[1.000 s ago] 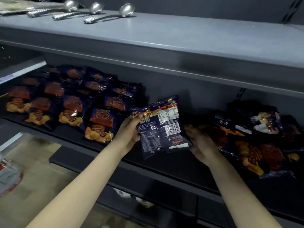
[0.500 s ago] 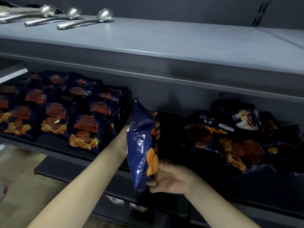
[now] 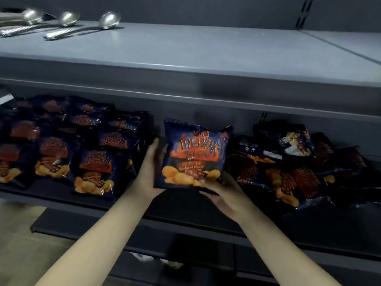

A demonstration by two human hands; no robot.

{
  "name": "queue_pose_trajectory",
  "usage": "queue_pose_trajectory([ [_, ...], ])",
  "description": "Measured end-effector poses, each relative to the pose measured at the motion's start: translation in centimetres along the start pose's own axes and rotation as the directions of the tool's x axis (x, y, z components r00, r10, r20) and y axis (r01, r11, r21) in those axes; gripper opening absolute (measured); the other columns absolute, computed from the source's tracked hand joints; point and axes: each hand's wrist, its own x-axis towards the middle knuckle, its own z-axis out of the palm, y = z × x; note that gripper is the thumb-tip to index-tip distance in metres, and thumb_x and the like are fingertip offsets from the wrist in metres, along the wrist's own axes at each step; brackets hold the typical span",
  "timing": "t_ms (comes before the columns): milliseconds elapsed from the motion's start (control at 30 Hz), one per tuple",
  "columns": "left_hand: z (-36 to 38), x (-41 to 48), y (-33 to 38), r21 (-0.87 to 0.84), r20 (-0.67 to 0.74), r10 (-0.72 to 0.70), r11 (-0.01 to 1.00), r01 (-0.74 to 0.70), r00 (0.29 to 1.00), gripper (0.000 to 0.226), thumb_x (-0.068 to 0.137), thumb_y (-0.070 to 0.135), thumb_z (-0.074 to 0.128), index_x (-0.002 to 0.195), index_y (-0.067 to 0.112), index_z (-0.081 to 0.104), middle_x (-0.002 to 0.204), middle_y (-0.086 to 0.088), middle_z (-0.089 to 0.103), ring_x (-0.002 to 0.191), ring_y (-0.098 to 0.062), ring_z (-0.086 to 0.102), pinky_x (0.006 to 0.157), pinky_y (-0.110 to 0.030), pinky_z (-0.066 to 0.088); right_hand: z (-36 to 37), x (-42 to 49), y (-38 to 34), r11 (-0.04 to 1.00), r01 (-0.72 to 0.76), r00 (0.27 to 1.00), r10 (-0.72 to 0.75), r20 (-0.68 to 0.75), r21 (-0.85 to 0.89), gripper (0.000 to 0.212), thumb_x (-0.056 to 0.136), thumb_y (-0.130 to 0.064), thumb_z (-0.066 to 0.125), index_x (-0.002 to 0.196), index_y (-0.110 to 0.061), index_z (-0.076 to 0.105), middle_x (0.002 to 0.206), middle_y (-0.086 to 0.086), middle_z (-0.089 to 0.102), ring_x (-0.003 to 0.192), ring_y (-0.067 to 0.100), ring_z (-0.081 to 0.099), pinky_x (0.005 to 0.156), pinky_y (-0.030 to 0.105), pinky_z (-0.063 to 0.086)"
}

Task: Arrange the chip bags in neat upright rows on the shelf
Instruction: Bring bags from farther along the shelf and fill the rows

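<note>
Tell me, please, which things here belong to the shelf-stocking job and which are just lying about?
Job: held chip bag, arranged rows, jumbled pile, middle shelf.
Lying about: three ladles on the upper shelf.

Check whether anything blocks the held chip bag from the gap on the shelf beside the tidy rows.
Nothing visible does. The chip bag, held upright by the left hand and right hand, sits right in front of the dark gap, between the tidy rows and the loose pile on the right.
</note>
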Motion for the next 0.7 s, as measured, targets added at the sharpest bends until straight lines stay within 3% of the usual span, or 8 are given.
queue_pose_trajectory([
  [33, -0.2, 0.1, 0.0, -0.060, 0.038, 0.037, 0.998, -0.035, 0.999, 0.068, 0.084, 0.064, 0.032, 0.132, 0.018, 0.049, 0.128, -0.009, 0.060, 0.119, -0.029, 0.054, 0.100, -0.047, 0.041, -0.3, 0.3, -0.2, 0.997, 0.058, 0.998, -0.059, -0.030, -0.058, 0.047, 0.074, -0.010, 0.070, 0.118, -0.016, 0.055, 0.105, -0.003, 0.072, 0.102, 0.015, 0.066, 0.079, 0.023, 0.054],
  [100, -0.7, -0.1, 0.0, 0.020, 0.122, 0.120, 0.992, -0.124, 0.985, 0.066, 0.082, 0.066, 0.045, 0.129, 0.020, 0.048, 0.121, -0.001, 0.065, 0.114, -0.022, 0.058, 0.093, -0.039, 0.047, -0.9, 0.9, -0.3, 0.975, 0.118, 0.986, -0.137, -0.092, -0.191, 0.052, 0.076, -0.013, 0.069, 0.125, -0.017, 0.052, 0.116, 0.002, 0.067, 0.112, 0.020, 0.061, 0.092, 0.032, 0.051],
  [167, -1.5, 0.5, -0.1, 0.329, 0.146, 0.211, 0.911, -0.249, 0.966, 0.064, 0.072, 0.044, 0.074, 0.125, 0.019, 0.049, 0.114, 0.005, 0.066, 0.109, -0.015, 0.060, 0.084, -0.026, 0.051, -1.3, 1.5, 0.1, 0.933, 0.116, 0.977, -0.169, -0.133, -0.340, 0.057, 0.075, -0.023, 0.076, 0.125, -0.024, 0.051, 0.120, 0.000, 0.065, 0.115, 0.017, 0.059, 0.099, 0.038, 0.046],
  [233, -2.4, 1.5, -0.8, 0.507, 0.158, 0.253, 0.809, -0.298, 0.955, 0.051, 0.075, 0.013, 0.075, 0.118, 0.023, 0.051, 0.107, 0.010, 0.066, 0.104, -0.005, 0.062, 0.077, -0.013, 0.048, -1.5, 2.2, 0.9, 0.885, 0.083, 0.975, -0.168, -0.148, -0.457, 0.052, 0.076, -0.034, 0.075, 0.122, -0.033, 0.051, 0.119, -0.008, 0.064, 0.113, 0.008, 0.058, 0.099, 0.034, 0.045],
  [333, -3.2, 2.5, -1.4, 0.592, 0.120, 0.308, 0.741, -0.317, 0.944, 0.054, 0.079, 0.007, 0.071, 0.118, 0.033, 0.045, 0.110, 0.018, 0.058, 0.096, 0.012, 0.058, 0.075, -0.005, 0.044, -1.4, 3.8, 2.0, 0.819, 0.050, 0.959, -0.200, -0.202, -0.571, 0.038, 0.082, -0.033, 0.069, 0.116, -0.038, 0.053, 0.112, -0.013, 0.064, 0.103, -0.002, 0.059, 0.090, 0.028, 0.046],
  [433, -4.2, 3.6, -1.6, 0.685, 0.095, 0.347, 0.657, -0.314, 0.933, 0.056, 0.081, 0.015, 0.070, 0.124, 0.037, 0.042, 0.113, 0.019, 0.056, 0.102, 0.006, 0.055, 0.083, -0.009, 0.043, -1.1, 6.0, 3.1, 0.779, -0.006, 0.942, -0.206, -0.265, -0.627, 0.056, 0.074, -0.040, 0.067, 0.126, -0.027, 0.050, 0.118, -0.004, 0.062, 0.109, 0.010, 0.058, 0.094, 0.035, 0.047],
  [567, -4.6, 4.4, -1.5, 0.844, 0.123, 0.493, 0.405, -0.353, 0.861, 0.066, 0.083, 0.016, 0.067, 0.138, 0.027, 0.035, 0.122, 0.011, 0.051, 0.111, 0.007, 0.048, 0.090, -0.005, 0.035, -0.3, 9.4, 4.0, 0.742, -0.074, 0.903, -0.234, -0.361, -0.667, 0.054, 0.077, -0.039, 0.071, 0.125, -0.022, 0.051, 0.114, -0.006, 0.061, 0.105, 0.011, 0.058, 0.080, 0.021, 0.045],
  [700, -5.4, 3.9, -3.7, 0.979, 0.156, 0.475, 0.043, -0.200, 0.866, 0.080, 0.086, 0.025, 0.062, 0.148, 0.008, 0.014, 0.151, -0.014, 0.022, 0.139, -0.025, 0.022, 0.113, -0.029, 0.019, 0.4, 13.4, 4.1, 0.738, -0.203, 0.840, -0.206, -0.501, -0.644, 0.047, 0.081, -0.026, 0.063, 0.126, -0.019, 0.050, 0.115, -0.001, 0.060, 0.106, 0.020, 0.058, 0.081, 0.026, 0.042],
])
